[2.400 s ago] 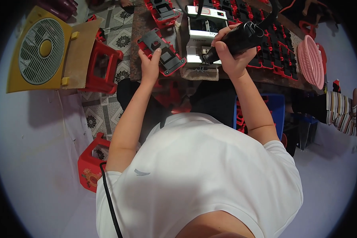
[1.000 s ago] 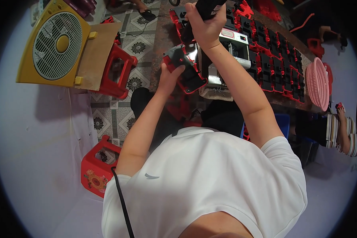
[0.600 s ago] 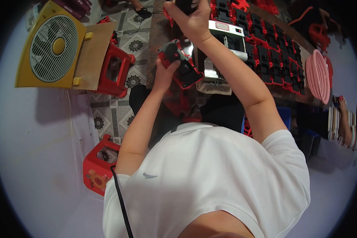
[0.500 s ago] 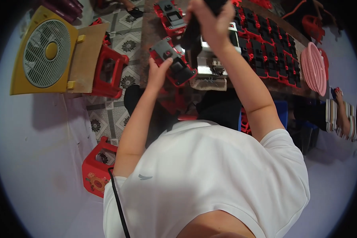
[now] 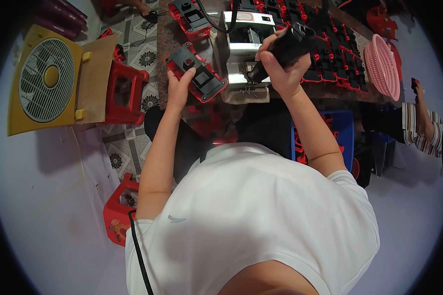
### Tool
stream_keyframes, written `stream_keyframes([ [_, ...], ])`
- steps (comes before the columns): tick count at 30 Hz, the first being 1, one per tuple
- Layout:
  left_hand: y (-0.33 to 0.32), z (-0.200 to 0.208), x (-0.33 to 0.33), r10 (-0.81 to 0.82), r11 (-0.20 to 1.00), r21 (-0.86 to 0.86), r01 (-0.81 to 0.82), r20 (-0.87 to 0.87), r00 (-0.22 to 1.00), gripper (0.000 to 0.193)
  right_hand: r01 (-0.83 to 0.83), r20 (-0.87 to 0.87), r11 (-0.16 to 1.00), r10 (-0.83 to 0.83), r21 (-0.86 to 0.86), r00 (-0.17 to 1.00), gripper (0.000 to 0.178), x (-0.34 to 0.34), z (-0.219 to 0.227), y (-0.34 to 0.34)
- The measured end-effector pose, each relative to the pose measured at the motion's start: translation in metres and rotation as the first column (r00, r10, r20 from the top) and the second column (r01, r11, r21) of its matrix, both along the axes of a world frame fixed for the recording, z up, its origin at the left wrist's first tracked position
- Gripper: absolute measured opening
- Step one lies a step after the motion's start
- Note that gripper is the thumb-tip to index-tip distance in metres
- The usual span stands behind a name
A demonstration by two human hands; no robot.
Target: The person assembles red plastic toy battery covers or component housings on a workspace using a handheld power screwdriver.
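Observation:
My left hand (image 5: 178,88) grips the near left edge of a red plastic housing (image 5: 200,77) with a dark grey and black top, thumb over its rim. It rests tilted on the table's near edge. Wrapped round a black powered screwdriver (image 5: 284,47) with a cord is my right hand (image 5: 286,71). The tool slants down to the left, its tip at the front tray of a silver screw feeder box (image 5: 237,48). Small screws appear to lie along the feeder's front. A second red and grey housing (image 5: 191,19) lies beyond the first.
Rows of similar red and black housings (image 5: 337,54) cover the table's right side. Stacked pink baskets (image 5: 382,66) stand at its right end. Below is a blue crate (image 5: 348,140) with red parts. A yellow fan (image 5: 47,78) and red stools (image 5: 125,93) are at left. Another person's striped sleeve (image 5: 421,128) shows at right.
My right hand has swung the screwdriver away from the held housing, down and right to the feeder's front. My left hand still holds the housing; the whole view has shifted slightly.

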State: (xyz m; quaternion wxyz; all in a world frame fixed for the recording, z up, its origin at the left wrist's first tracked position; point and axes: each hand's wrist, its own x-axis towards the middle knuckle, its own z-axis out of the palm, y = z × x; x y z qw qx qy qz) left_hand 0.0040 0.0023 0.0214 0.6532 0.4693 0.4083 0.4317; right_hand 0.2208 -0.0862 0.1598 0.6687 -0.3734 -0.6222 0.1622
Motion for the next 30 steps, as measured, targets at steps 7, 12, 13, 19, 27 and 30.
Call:
stream_keyframes([
  [7,0.003,-0.001,-0.003,0.017,1.0,-0.004,-0.017,0.016,1.0,0.051,-0.031,-0.213,0.923,-0.056,-0.383,0.975,0.021,-0.011,0.04,0.038],
  [12,0.005,-0.011,-0.003,0.02,1.0,0.008,-0.02,0.034,0.999,0.053,-0.079,-0.335,0.993,0.105,0.089,0.936,0.022,-0.063,0.061,0.072],
  [13,0.006,-0.015,-0.002,0.021,0.999,0.023,-0.022,0.036,0.999,0.054,-0.044,-0.279,0.988,0.085,0.151,0.956,0.022,-0.072,0.058,0.083],
  [19,0.004,-0.011,-0.003,0.016,1.0,0.01,-0.016,-0.007,1.0,0.061,-0.081,-0.199,0.99,0.102,0.115,0.975,0.022,-0.119,0.046,0.12],
  [27,-0.001,0.007,-0.007,-0.031,0.999,-0.034,0.029,-0.054,0.998,0.061,0.045,-0.074,0.968,-0.028,0.246,0.997,0.026,-0.133,0.034,0.137],
  [30,0.0,0.012,-0.008,-0.037,0.997,-0.07,0.03,-0.106,0.994,0.059,-0.047,-0.167,0.984,0.076,0.172,0.983,0.028,-0.141,0.031,0.142],
])
